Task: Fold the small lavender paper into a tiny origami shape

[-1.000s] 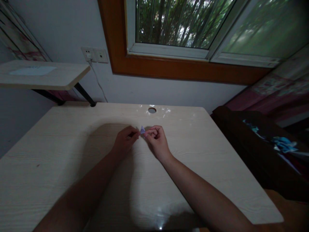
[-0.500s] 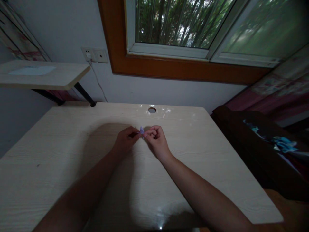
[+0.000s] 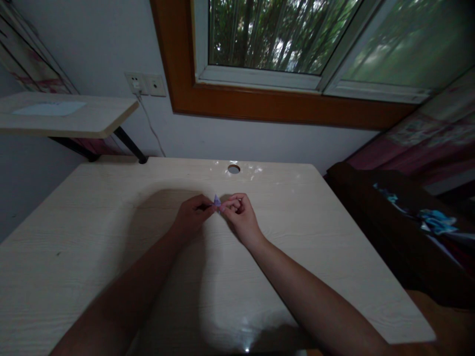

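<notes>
A small piece of folded purple paper [image 3: 217,200] stands between my two hands, a pointed tip showing upward. My left hand [image 3: 193,213] pinches its left side between thumb and fingers. From the right, my right hand [image 3: 240,212] pinches the other side with thumb and forefinger, its remaining fingers curled. Fingertips hide the lower part of the paper. Both hands are over the far middle part of the pale wooden desk [image 3: 289,227].
A round cable hole [image 3: 233,169] lies beyond my hands near the desk's back edge. On the left a raised shelf [image 3: 107,121] carries a white sheet [image 3: 50,108]. Wall sockets [image 3: 145,84] hold a plugged cord. At right is a dark surface with blue cloth [image 3: 438,221].
The purple paper's tip has shifted very slightly left. Both hands keep nearly the same place and grip.
</notes>
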`<action>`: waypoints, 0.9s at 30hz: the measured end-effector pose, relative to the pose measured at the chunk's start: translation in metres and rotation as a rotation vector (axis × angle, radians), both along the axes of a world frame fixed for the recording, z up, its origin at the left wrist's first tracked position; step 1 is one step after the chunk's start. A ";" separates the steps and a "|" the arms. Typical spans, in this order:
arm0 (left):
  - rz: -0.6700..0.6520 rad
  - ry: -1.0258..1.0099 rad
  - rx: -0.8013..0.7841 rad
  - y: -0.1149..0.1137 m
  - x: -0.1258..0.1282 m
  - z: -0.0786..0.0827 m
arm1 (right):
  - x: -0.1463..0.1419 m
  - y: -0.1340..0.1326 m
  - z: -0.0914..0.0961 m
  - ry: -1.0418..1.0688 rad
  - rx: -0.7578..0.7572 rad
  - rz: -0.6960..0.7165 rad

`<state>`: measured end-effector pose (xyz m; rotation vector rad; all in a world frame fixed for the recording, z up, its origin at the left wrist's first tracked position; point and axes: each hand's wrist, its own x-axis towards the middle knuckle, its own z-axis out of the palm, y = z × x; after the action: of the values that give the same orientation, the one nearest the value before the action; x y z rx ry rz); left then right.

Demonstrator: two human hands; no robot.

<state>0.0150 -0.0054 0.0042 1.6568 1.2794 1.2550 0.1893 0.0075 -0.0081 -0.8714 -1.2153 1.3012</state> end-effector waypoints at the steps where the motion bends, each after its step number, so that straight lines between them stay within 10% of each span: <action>1: 0.003 -0.001 -0.003 0.000 0.000 0.000 | 0.000 0.000 0.000 0.000 -0.001 0.001; 27: 0.003 -0.175 -0.112 0.004 0.000 -0.004 | 0.000 -0.003 0.004 -0.023 0.000 0.024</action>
<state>0.0153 -0.0010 0.0000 1.4340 1.2220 1.2764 0.1893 0.0048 -0.0039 -0.8759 -1.2472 1.3134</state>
